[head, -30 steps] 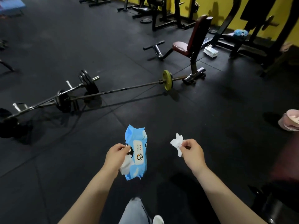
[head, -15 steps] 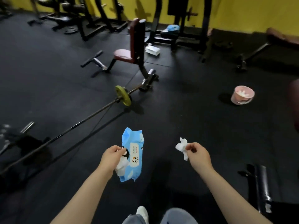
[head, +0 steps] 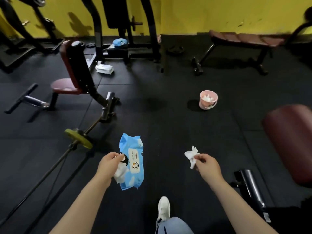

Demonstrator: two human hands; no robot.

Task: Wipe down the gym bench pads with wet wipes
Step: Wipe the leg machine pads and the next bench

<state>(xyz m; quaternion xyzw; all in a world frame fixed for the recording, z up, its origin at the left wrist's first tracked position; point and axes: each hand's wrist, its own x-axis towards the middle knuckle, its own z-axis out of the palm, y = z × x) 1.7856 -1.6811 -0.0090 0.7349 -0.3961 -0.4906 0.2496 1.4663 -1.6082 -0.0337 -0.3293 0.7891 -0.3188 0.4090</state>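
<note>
My left hand [head: 109, 163] grips a blue pack of wet wipes [head: 133, 159] by its left side, with a white wipe sticking out under the thumb. My right hand [head: 207, 167] pinches a crumpled white wipe [head: 191, 155] between thumb and fingers. A dark red bench pad [head: 290, 139] lies at the right edge, close to my right hand. An upright seat bench with a red seat pad [head: 65, 86] stands at the left. A flat red bench [head: 244, 39] sits by the yellow wall at the back right.
A pink bucket [head: 208, 100] holding used wipes stands on the black floor ahead. A barbell with a yellow plate [head: 78, 138] lies at the left. A white box [head: 104, 69] and black machine frames stand by the wall. My white shoe [head: 163, 208] is below.
The view has swung right: the seat bench and barbell slid left, the pink bucket moved toward the centre, and a red pad came in at the right. Both hands hold the same things.
</note>
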